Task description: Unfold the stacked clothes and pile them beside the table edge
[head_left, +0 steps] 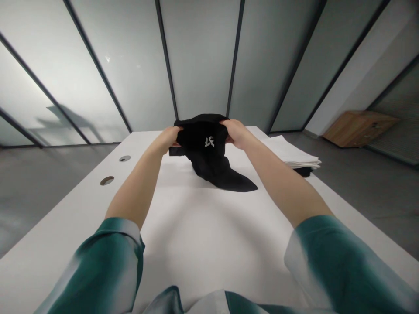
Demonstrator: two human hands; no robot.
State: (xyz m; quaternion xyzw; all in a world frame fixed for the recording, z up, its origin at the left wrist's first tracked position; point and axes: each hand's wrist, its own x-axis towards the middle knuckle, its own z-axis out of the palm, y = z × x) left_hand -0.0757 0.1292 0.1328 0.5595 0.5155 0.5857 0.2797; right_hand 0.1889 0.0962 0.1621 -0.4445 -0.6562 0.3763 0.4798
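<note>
Big white table (pixel 203 235) fills the view, running away toward the frosted glass wall (pixel 199 56) at its far end, and everything here sits relative to that table. Off the table's right side, down on the floor, a wooden cabinet (pixel 356 127). On the table's far right edge, a stack of folded white cloth (pixel 291 152) with something dark peeking out beneath it. Centre of the table, near the far end, the black garment (pixel 209 152) with a small white mark on it, its upper part lifted clear of the surface, its lower end trailing down onto the tabletop toward the right. Left hand (pixel 170 137) closed on the garment's left top edge, fingers curled into the fabric; right hand (pixel 236 132) clamped the same way on the right top edge. Near the table's left edge, two round holes (pixel 107 180).
</note>
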